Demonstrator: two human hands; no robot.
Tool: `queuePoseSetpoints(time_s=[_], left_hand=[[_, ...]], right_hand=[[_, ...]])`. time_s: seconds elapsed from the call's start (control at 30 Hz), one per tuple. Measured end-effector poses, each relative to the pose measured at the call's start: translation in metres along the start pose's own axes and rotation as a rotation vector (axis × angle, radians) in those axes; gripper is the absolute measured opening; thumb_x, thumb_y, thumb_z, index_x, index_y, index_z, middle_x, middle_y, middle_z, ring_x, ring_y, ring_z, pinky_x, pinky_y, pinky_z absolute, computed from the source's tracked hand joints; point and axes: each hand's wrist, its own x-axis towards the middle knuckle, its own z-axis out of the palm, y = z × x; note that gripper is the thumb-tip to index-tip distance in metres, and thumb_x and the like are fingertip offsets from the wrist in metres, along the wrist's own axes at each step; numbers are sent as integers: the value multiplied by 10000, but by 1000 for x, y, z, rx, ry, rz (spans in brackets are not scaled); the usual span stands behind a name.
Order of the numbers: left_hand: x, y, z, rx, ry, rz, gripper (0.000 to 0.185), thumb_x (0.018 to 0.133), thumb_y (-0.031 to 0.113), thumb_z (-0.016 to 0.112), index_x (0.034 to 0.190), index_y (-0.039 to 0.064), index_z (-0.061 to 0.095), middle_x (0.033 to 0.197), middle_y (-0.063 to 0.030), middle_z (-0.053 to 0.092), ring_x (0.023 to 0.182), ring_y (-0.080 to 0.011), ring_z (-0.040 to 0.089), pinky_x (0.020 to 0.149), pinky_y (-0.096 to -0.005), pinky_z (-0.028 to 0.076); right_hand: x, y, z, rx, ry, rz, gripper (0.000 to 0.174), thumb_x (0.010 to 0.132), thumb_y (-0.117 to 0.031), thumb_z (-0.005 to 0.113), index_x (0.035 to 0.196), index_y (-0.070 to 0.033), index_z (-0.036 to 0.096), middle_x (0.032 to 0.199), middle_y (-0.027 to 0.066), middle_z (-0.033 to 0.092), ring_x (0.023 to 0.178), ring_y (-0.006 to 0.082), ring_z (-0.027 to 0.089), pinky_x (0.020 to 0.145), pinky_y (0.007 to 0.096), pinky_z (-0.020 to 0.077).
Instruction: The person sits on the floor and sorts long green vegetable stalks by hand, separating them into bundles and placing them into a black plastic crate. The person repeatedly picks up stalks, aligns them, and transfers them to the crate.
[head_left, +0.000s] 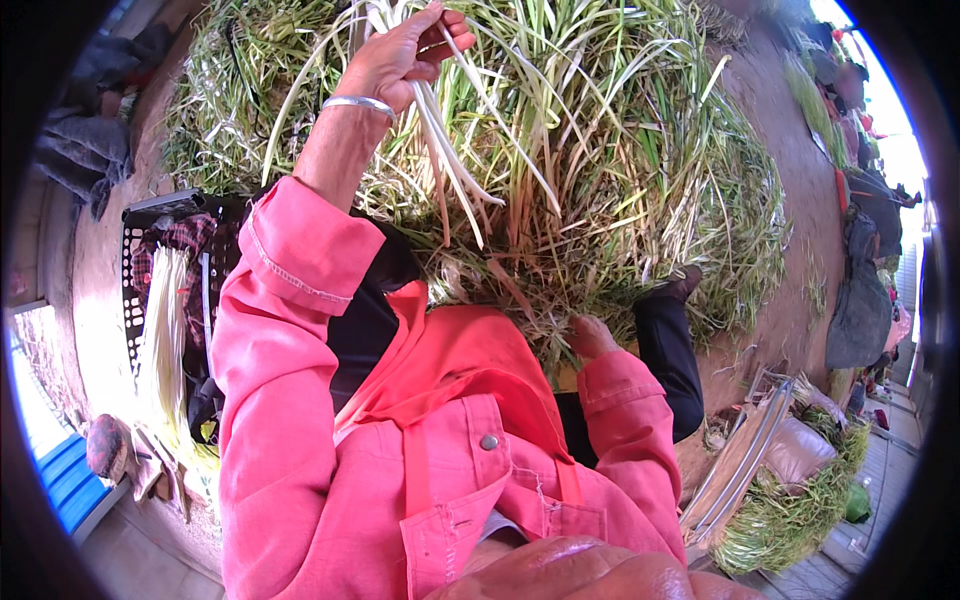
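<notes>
My left hand (405, 56), with a silver bracelet at the wrist, is raised at the top over a big heap of cut green leaves (622, 165). It grips a few long pale plant stalks (448, 161), whose ends hang down below the palm. One thin stalk slants off to the right from the fingers. Low by my right knee, my right hand (592, 336) rests at the near edge of the heap. Its fingers are partly hidden among leaf scraps, so whether they hold anything is unclear.
To my left stands a black plastic crate (131, 300) with a checked cloth and a bundle of pale stalks (166, 322). At lower right are metal rails (757, 457) and another leaf pile (780, 525). Dark draped cloths (862, 292) and people are farther right.
</notes>
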Motion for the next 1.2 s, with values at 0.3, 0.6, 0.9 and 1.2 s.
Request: queuePoseSetpoints(time_s=[0.3, 0.6, 0.9, 1.2], left_hand=[[2, -5, 11, 103, 80, 39, 237, 912, 311, 543, 963, 86, 599, 898, -18, 668, 795, -82, 654, 392, -163, 309], [-15, 89, -64, -319, -62, 359, 113, 827, 108, 641, 835, 12, 583, 786, -74, 618, 742, -139, 613, 458, -170, 402], [-36, 68, -25, -599, -323, 248, 189, 860, 123, 595, 957, -2, 491, 641, -22, 453, 529, -76, 450, 402, -161, 377], [-29, 8, 17, -221, -125, -109, 205, 896, 226, 554, 776, 62, 524, 491, 87, 322, 379, -21, 301, 331, -162, 190]], right_hand=[[30, -149, -149, 749, 810, -552, 507, 845, -252, 628, 1250, -38, 411, 996, 104, 553, 827, 207, 563, 675, 289, 475], [37, -76, -66, 699, 801, 73, 395, 945, -320, 411, 761, 9, 531, 594, 125, 526, 517, 252, 500, 506, 394, 385], [74, -74, -188, 1035, 1155, -73, 289, 863, -315, 577, 882, -27, 577, 704, 27, 530, 611, 120, 473, 546, 313, 398], [40, -111, -227, 1168, 915, -456, 103, 805, -136, 668, 769, -72, 597, 614, -45, 498, 508, 30, 382, 449, 182, 288]])
